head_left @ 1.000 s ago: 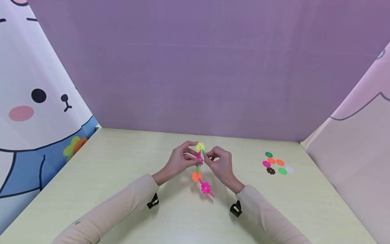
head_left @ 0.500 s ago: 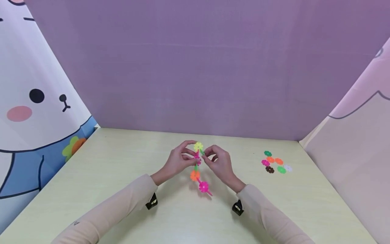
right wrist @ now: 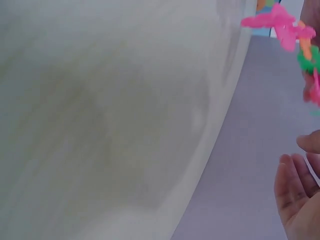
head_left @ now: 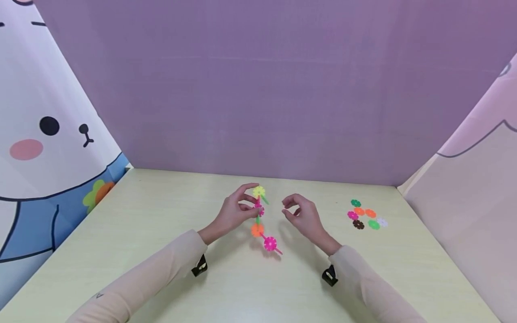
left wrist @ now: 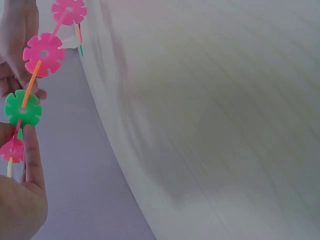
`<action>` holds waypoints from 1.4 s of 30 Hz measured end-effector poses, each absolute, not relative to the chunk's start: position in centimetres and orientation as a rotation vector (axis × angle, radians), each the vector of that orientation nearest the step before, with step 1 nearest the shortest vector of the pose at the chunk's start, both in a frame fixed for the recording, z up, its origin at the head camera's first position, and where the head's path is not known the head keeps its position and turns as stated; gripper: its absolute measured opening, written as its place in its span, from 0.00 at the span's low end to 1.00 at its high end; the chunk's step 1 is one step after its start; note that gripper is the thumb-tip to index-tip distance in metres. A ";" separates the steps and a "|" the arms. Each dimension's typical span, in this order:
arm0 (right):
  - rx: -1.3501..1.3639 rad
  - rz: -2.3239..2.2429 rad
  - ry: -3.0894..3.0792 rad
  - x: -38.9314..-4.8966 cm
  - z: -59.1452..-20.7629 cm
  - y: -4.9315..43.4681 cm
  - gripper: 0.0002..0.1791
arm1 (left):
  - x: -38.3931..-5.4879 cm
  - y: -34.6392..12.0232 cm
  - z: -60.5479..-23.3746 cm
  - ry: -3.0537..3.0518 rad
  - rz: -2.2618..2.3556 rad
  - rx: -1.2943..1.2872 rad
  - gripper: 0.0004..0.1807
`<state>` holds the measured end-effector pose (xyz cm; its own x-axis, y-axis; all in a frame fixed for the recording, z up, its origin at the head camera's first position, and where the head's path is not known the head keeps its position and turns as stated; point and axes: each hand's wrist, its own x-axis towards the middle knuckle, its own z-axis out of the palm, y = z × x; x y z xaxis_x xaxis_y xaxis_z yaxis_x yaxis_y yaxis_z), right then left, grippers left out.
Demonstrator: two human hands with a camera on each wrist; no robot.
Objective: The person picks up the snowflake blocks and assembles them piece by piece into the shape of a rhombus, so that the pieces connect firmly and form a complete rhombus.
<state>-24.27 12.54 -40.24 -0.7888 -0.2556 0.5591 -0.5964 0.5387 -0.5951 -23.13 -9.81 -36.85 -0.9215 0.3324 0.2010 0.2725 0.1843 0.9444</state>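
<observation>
My left hand [head_left: 231, 211] pinches a chain of slotted plastic snowflake discs [head_left: 257, 230] between thumb and fingers, partway up. A yellow disc [head_left: 259, 191] with a green disc [head_left: 264, 199] slotted into it tops the chain. Below the fingers hang orange and pink discs [head_left: 270, 243], some edge-on. In the left wrist view, a green disc [left wrist: 31, 118] sits right at the fingertips, with pink discs [left wrist: 44, 55] linked beyond it. My right hand [head_left: 305, 217] stands apart to the right, fingers loosely bent and holding nothing; the right wrist view shows its fingers [right wrist: 289, 185] away from the chain.
Several loose discs [head_left: 374, 224] in green, orange, pink, brown and white lie in a cluster on the right of the pale table [head_left: 153, 211]. A purple backdrop [head_left: 258, 89] rises behind the table, with printed cartoon panels [head_left: 60, 179] at the sides.
My right hand has let go of the green disc at the chain's top and moved right. The chain stays in my left hand, shifted slightly left.
</observation>
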 end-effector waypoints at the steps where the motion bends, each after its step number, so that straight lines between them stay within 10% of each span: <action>1: 0.687 1.137 -2.384 -24.3 -40.3 12.9 0.12 | -23.2 -9.9 -36.9 2.386 1.878 0.598 0.35; 42: 0.403 0.673 -2.899 -26.6 -42.0 30.6 0.12 | -24.5 -10.4 -39.2 2.395 1.876 0.565 0.33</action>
